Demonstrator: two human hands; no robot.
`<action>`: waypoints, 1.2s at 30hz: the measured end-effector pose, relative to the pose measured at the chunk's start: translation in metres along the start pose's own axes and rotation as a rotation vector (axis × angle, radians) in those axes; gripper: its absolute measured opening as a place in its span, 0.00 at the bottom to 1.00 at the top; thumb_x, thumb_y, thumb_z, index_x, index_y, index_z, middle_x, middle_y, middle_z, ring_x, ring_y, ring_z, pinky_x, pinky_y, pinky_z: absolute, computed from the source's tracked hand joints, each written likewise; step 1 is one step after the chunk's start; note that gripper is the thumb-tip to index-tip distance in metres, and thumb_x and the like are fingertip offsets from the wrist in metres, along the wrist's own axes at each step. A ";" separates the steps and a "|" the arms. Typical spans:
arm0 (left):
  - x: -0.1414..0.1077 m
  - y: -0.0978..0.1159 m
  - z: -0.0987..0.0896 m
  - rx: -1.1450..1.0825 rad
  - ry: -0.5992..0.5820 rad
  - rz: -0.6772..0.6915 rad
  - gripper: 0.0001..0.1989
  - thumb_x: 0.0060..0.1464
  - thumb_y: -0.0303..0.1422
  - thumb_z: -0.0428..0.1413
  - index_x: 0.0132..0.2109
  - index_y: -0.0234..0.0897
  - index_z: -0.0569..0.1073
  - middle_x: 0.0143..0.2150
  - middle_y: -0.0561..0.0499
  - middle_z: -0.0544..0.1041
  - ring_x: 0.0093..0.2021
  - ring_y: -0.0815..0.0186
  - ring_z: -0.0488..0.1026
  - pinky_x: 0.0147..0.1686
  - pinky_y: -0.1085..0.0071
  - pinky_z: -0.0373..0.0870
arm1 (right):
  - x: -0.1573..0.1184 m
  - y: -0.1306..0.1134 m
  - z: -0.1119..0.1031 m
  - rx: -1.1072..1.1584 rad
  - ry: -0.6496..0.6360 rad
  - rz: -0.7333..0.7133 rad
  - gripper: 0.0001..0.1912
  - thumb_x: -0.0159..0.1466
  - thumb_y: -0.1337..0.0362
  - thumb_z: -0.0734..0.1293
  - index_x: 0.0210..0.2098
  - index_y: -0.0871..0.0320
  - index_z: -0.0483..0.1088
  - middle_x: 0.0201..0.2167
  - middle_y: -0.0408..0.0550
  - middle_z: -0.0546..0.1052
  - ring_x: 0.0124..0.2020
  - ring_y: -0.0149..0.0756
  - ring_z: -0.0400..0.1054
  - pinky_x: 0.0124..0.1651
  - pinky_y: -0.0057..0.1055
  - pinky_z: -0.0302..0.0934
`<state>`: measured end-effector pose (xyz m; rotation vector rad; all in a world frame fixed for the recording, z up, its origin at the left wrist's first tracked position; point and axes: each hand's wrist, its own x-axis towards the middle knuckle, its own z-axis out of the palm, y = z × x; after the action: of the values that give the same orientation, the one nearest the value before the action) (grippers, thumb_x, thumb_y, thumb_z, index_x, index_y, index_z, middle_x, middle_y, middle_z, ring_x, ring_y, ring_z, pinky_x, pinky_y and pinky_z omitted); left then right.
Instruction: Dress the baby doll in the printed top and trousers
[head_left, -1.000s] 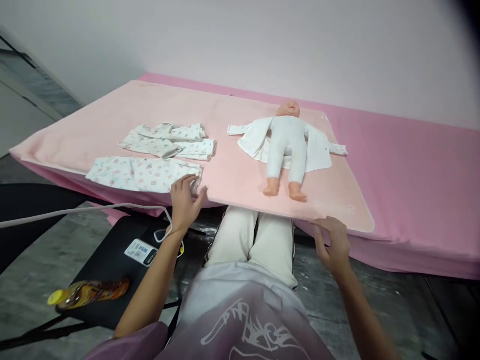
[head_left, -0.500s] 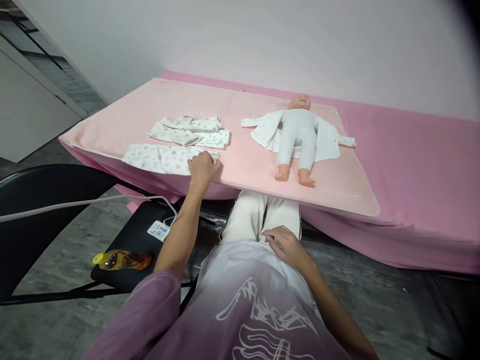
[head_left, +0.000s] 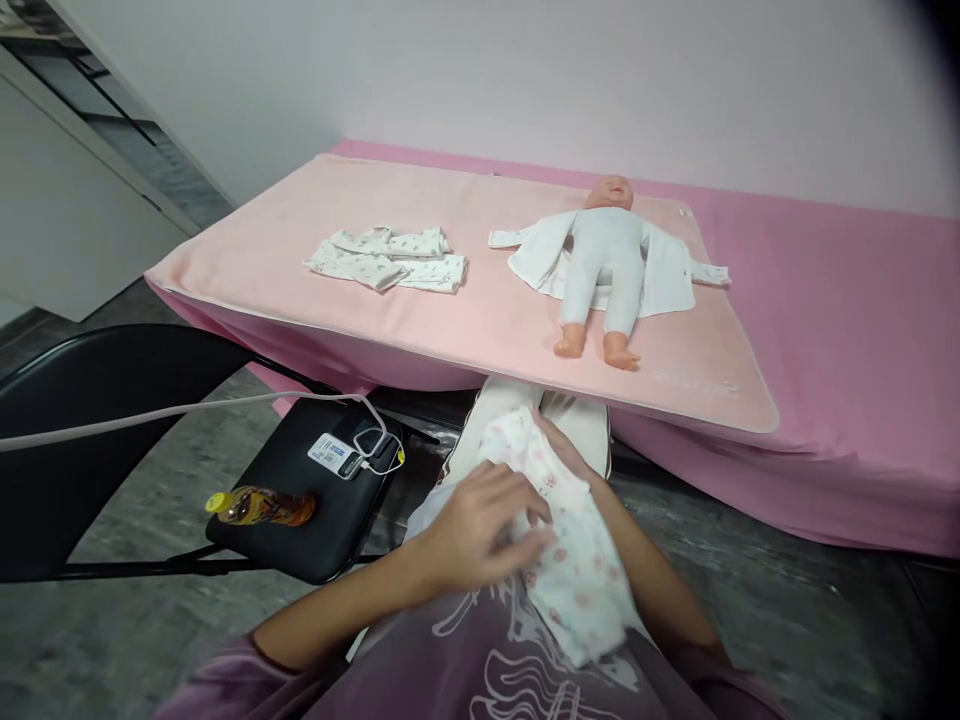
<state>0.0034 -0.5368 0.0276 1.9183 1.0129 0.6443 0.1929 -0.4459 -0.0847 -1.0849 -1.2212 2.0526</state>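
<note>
A folded baby garment, white with pink prints, lies slantwise over my lap and the front of my shirt. My left hand is above its left side, fingers bent and apart, thumb away from the index finger. Behind the garment's upper right edge is my right hand, holding it from beneath; most of its fingers are hidden by the cloth. On the pink mat a baby doll in a white bodysuit lies face up on a spread white baby shirt.
A second folded, printed baby garment lies on the mat, left of the doll. On the black folding chair at my left are a bottle with a yellow cap and a white device with a cable.
The pink-printed garment has come off the mat's front edge to my lap with my left hand. My right hand has moved forward under it. The doll and other garment stay in place.
</note>
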 end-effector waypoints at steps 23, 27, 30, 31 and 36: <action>0.047 -0.041 0.027 -0.747 0.397 -0.187 0.20 0.67 0.45 0.63 0.57 0.43 0.66 0.47 0.51 0.72 0.42 0.66 0.69 0.44 0.71 0.67 | -0.100 -0.012 0.034 -0.742 0.801 -0.597 0.23 0.68 0.61 0.73 0.59 0.51 0.65 0.47 0.49 0.72 0.43 0.42 0.68 0.52 0.45 0.68; 0.065 -0.013 0.031 -0.826 0.121 0.002 0.19 0.72 0.50 0.54 0.58 0.42 0.63 0.44 0.51 0.69 0.38 0.67 0.65 0.41 0.70 0.64 | -0.102 -0.026 0.034 -0.660 0.585 -0.754 0.25 0.65 0.63 0.75 0.53 0.49 0.57 0.46 0.46 0.68 0.43 0.39 0.69 0.45 0.40 0.69; 0.085 0.000 0.022 -0.826 0.021 0.142 0.20 0.73 0.51 0.51 0.59 0.42 0.65 0.48 0.47 0.69 0.43 0.64 0.67 0.46 0.68 0.65 | -0.101 -0.046 0.024 -0.599 0.655 -0.830 0.27 0.64 0.63 0.76 0.50 0.49 0.54 0.45 0.44 0.64 0.43 0.38 0.69 0.44 0.39 0.69; 0.093 0.004 0.017 -0.822 -0.003 0.178 0.20 0.73 0.50 0.52 0.60 0.42 0.65 0.49 0.46 0.69 0.45 0.63 0.68 0.47 0.67 0.66 | -0.101 -0.055 0.020 -0.617 0.684 -0.843 0.28 0.63 0.63 0.76 0.51 0.49 0.54 0.45 0.44 0.64 0.44 0.38 0.69 0.45 0.39 0.69; 0.149 0.023 -0.024 -0.782 -0.137 0.381 0.20 0.71 0.48 0.56 0.61 0.43 0.67 0.55 0.43 0.71 0.52 0.59 0.73 0.49 0.65 0.71 | -0.100 -0.113 0.007 -0.790 0.819 -0.940 0.40 0.56 0.58 0.82 0.56 0.48 0.55 0.52 0.49 0.64 0.51 0.45 0.69 0.48 0.45 0.73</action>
<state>0.0754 -0.4081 0.0673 1.4171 0.2249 0.9386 0.2453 -0.4715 0.0551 -1.1367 -1.6200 0.3289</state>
